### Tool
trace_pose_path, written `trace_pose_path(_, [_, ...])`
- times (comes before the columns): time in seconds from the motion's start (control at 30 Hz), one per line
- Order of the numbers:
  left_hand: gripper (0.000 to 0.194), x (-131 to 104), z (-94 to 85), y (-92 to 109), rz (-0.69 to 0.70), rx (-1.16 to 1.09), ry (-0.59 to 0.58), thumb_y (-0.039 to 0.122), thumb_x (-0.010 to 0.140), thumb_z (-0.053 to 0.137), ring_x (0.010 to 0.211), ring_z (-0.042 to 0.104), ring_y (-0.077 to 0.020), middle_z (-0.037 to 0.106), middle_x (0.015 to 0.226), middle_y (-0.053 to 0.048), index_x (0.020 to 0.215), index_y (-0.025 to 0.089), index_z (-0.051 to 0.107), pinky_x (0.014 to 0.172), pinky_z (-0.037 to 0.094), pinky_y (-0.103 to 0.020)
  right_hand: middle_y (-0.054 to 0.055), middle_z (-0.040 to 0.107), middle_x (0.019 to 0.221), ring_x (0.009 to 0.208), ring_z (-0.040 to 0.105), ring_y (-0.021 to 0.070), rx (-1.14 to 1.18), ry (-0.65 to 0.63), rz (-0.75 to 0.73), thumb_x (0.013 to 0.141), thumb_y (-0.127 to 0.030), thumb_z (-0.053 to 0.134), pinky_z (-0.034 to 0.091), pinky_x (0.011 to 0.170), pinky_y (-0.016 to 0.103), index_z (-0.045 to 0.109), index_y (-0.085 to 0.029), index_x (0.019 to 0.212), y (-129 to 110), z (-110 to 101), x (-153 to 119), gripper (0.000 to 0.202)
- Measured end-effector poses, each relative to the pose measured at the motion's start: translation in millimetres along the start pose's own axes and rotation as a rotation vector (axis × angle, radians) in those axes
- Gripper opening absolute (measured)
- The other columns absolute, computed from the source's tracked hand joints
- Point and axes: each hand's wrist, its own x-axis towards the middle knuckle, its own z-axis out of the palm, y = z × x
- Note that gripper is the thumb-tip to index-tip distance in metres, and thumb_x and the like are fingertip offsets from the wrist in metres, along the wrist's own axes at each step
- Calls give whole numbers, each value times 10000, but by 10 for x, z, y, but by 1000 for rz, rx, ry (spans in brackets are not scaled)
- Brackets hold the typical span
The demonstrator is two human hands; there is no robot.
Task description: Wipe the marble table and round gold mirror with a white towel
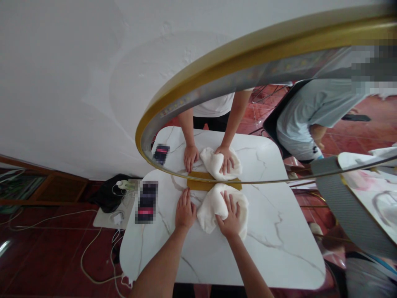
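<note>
A person's right hand (230, 215) presses down, fingers spread, on a bunched white terry towel (221, 209) lying near the far edge of a white marble-patterned bench (273, 248), hard against the base of a round gold-framed mirror (198, 93). The palm covers the towel's near right side, with the fingers lying over the cloth rather than closed around it. The left hand (185, 211) rests flat and released on the bare bench just to the towel's left, its fingertips pointing toward the mirror and close to the cloth's edge without holding it. The towel's longer side runs left to right across the bench, so the bulk of it lies ahead of and between the two hands, nearer the right. A pixel-blurred dark phone (147, 202) sits well apart to the left, near the bench's edge. The mirror doubles the hands and towel; another person in a grey shirt (313, 111) shows in its reflection.
</note>
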Motion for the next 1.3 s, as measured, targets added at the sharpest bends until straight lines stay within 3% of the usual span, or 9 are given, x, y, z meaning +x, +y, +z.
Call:
trace_pose_path(0.23, [623,2,9,-27,-37,-24,-24,129,809,415,1310,345,-231,363,1437,-89,1412,184,267,1072,342,-435,63,292,1470,1365,177,283,240,10,-14,856,-482,360,118,1085,543,184,-220,1442,-218,143,20,666])
trace_pose_path(0.4, [613,5,3,-28,18,12,-7,128,814,414,1318,330,-242,353,1437,-123,1409,127,268,1077,329,-435,140,426,1374,1256,388,289,789,191,325,863,-522,368,326,1019,467,323,-138,1380,-31,239,-218,645])
trace_pose_path(0.53, [602,4,14,-27,16,29,10,135,824,410,1309,347,-241,363,1431,-122,1410,132,272,1077,328,-425,139,546,1251,1140,507,280,957,247,546,815,-537,474,403,955,429,405,-124,1329,244,24,-498,664])
trace_pose_path(0.7, [602,5,12,-27,15,34,9,135,834,390,1303,355,-237,356,1436,-109,1419,152,251,1074,334,-421,148,633,1099,1008,582,308,953,375,794,742,-548,560,463,861,436,485,-88,1265,617,-364,-843,701])
trace_pose_path(0.8, [605,5,9,-26,16,35,8,138,835,393,1309,347,-236,344,1444,-109,1421,150,244,1078,330,-417,174,576,1204,1105,527,336,769,347,601,755,-506,530,431,911,471,430,-81,1317,635,-605,-923,712])
trace_pose_path(0.93, [609,2,19,-26,26,19,33,131,831,395,1308,350,-239,351,1441,-109,1422,155,247,1075,332,-423,42,297,1468,1339,254,323,350,66,13,742,-274,461,243,1064,540,240,-230,1434,349,-777,-889,727])
trace_pose_path(1.0, [608,0,24,-27,29,10,44,126,829,393,1307,352,-240,360,1434,-113,1420,152,251,1073,334,-425,-19,218,1496,1372,165,306,123,-58,-136,672,-144,446,176,1086,554,151,-282,1451,141,-723,-884,844])
trace_pose_path(1.13, [606,5,17,-26,38,-4,36,126,828,398,1315,340,-242,357,1432,-123,1417,142,255,1073,330,-425,-30,175,1498,1380,113,318,-90,-207,-239,595,-83,483,71,1086,598,96,-298,1452,-198,-478,-959,964])
trace_pose_path(1.3, [608,3,-11,-32,50,-30,22,149,833,405,1322,325,-247,356,1430,-126,1419,150,243,1074,326,-443,-1,221,1491,1364,152,356,-34,-234,-266,674,-384,560,39,1085,595,169,-273,1449,-249,-407,-1042,875])
